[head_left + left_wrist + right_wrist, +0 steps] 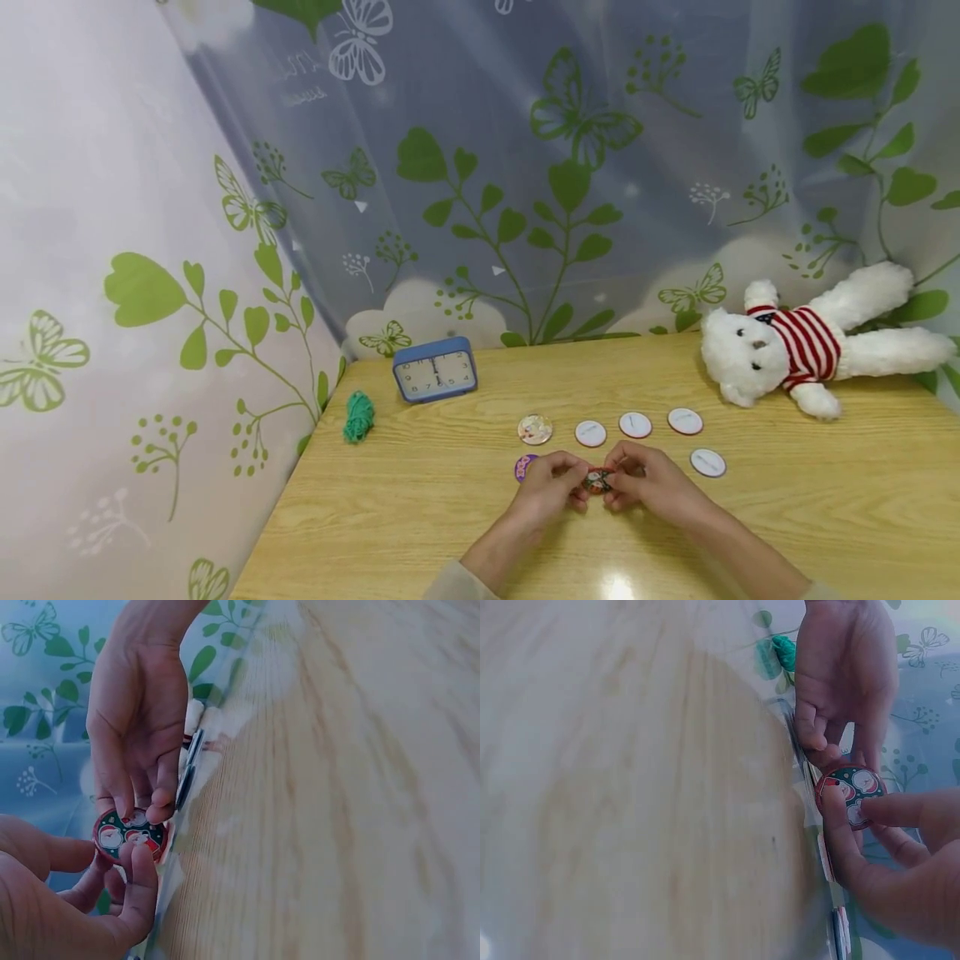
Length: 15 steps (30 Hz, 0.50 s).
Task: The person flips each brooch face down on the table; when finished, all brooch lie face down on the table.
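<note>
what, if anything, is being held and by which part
A round, red-rimmed badge, pinched at opposite edges: the left hand grips its left side, the right hand its right.

Smooth badge (pixel 597 481), glossy wood-grain table (pixel 405 500), fluffy plush bear (pixel 810 343)

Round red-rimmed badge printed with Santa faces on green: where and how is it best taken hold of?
Probably by its rim, from the left and right at once. The round red-rimmed Santa badge is a thin disc held up between the left hand and right hand, which pinch it near opposite edges, leaving part of the printed face visible.
</note>
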Each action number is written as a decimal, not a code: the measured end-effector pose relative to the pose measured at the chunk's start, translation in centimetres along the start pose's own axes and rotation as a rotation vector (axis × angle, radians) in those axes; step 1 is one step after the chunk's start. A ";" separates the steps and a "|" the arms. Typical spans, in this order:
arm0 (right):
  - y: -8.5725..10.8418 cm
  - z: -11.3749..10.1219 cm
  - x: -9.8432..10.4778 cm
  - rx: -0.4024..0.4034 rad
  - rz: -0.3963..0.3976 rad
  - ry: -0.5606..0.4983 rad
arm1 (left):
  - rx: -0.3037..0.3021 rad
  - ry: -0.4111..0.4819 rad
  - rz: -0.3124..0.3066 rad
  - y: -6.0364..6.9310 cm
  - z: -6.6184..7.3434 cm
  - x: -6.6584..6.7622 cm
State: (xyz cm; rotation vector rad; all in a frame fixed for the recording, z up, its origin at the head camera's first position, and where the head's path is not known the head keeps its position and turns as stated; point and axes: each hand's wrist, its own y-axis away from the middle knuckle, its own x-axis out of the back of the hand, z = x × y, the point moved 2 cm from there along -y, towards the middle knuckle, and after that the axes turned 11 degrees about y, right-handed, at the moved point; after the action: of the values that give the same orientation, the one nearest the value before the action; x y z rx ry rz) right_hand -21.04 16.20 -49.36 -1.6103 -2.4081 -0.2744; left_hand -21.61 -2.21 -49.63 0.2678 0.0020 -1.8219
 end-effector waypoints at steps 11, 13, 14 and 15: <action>-0.3 -0.2 0.0 0.003 0.114 0.006 | 0.093 0.068 -0.056 0.0 0.3 0.3; -0.4 -0.1 0.1 0.006 0.116 0.007 | 0.091 0.064 -0.053 0.0 0.3 0.4; -0.4 -0.1 0.1 0.002 0.118 0.004 | 0.088 0.062 -0.048 0.0 0.3 0.4; -0.4 0.0 0.1 0.002 0.119 0.006 | 0.084 0.065 -0.043 0.0 0.4 0.4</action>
State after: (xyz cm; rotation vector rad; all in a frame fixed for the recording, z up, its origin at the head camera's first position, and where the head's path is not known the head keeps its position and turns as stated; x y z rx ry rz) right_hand -21.46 16.15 -49.29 -1.7410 -2.2965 -0.2548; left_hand -21.77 -2.67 -49.36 0.3894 -0.0237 -1.8577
